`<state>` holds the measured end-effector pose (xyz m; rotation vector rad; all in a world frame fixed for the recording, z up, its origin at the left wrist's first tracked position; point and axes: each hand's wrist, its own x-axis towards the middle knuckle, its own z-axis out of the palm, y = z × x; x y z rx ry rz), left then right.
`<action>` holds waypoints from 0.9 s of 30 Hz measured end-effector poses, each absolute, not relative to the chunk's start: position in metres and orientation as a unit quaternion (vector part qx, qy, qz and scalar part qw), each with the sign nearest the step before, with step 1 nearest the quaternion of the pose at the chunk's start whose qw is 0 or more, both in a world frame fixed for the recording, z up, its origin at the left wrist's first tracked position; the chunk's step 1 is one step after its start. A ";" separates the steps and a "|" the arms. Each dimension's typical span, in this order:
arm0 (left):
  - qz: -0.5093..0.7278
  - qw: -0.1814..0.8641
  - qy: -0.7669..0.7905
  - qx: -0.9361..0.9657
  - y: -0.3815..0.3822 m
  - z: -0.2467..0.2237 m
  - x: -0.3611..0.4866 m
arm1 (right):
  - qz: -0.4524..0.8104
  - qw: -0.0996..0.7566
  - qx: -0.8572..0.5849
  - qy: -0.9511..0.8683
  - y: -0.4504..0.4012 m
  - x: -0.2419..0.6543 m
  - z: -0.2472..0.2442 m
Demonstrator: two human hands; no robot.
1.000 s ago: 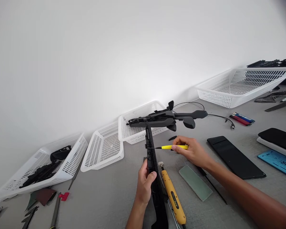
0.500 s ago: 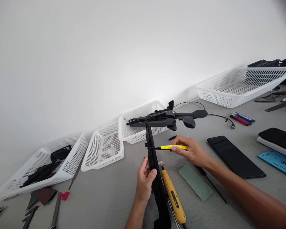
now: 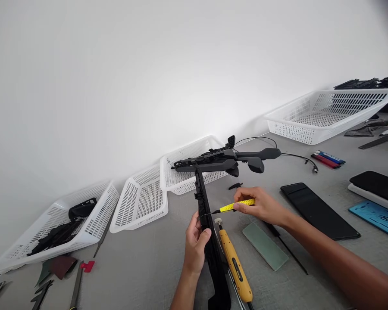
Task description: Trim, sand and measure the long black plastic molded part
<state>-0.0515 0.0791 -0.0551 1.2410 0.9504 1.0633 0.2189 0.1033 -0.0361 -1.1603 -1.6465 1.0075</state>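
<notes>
A long black plastic part [image 3: 210,241] stretches from the bottom edge up toward the middle. My left hand [image 3: 196,243] is wrapped round it, thumb across its face. Between the thumb and fingers of my right hand [image 3: 257,206] is a slim tool with a yellow handle [image 3: 229,206]. Its thin tip points left and meets the black part just above my left thumb. Beside the part lies a yellow-orange power tool [image 3: 236,267] with a pale round head. A green rectangular block [image 3: 265,246] rests right of that.
Black parts [image 3: 213,161] lie across a white basket [image 3: 181,186]. Other baskets [image 3: 139,198] stand left and right [image 3: 323,116]. A black phone-like slab [image 3: 318,211], two lighters [image 3: 328,159] and a blue mat [image 3: 375,217] lie right. A file [image 3: 76,286] lies lower left.
My right hand has tilted the yellow-handled tool, and its tip has moved down along the black part, closer to my left thumb. My left hand keeps its hold.
</notes>
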 end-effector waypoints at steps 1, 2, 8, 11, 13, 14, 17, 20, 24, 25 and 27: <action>0.456 0.586 0.407 0.532 0.079 -0.055 -0.051 | 0.391 0.439 -0.475 -0.655 0.104 0.219 -0.036; 0.457 0.587 0.405 0.532 0.079 -0.054 -0.051 | 0.373 0.454 -0.487 -0.646 0.104 0.220 -0.035; 0.459 0.591 0.400 0.529 0.079 -0.053 -0.052 | 0.395 0.457 -0.465 -0.647 0.102 0.216 -0.032; 0.469 0.587 0.402 0.523 0.080 -0.057 -0.053 | 0.408 0.433 -0.457 -0.661 0.102 0.214 -0.033; 0.472 0.587 0.401 0.522 0.081 -0.060 -0.054 | 0.374 0.455 -0.478 -0.651 0.102 0.214 -0.033; 0.473 0.587 0.401 0.521 0.081 -0.060 -0.055 | 0.359 0.471 -0.486 -0.642 0.102 0.215 -0.033; 0.473 0.585 0.405 0.520 0.081 -0.061 -0.055 | 0.378 0.478 -0.474 -0.635 0.102 0.217 -0.031; 0.470 0.583 0.408 0.523 0.081 -0.061 -0.056 | 0.437 0.430 -0.439 -0.657 0.102 0.218 -0.030; 0.471 0.581 0.408 0.524 0.081 -0.061 -0.056 | 0.389 0.452 -0.471 -0.650 0.103 0.217 -0.030; 0.471 0.582 0.407 0.524 0.081 -0.061 -0.056 | 0.373 0.466 -0.479 -0.644 0.103 0.217 -0.030; 0.472 0.582 0.407 0.523 0.081 -0.062 -0.056 | 0.373 0.470 -0.475 -0.644 0.103 0.216 -0.031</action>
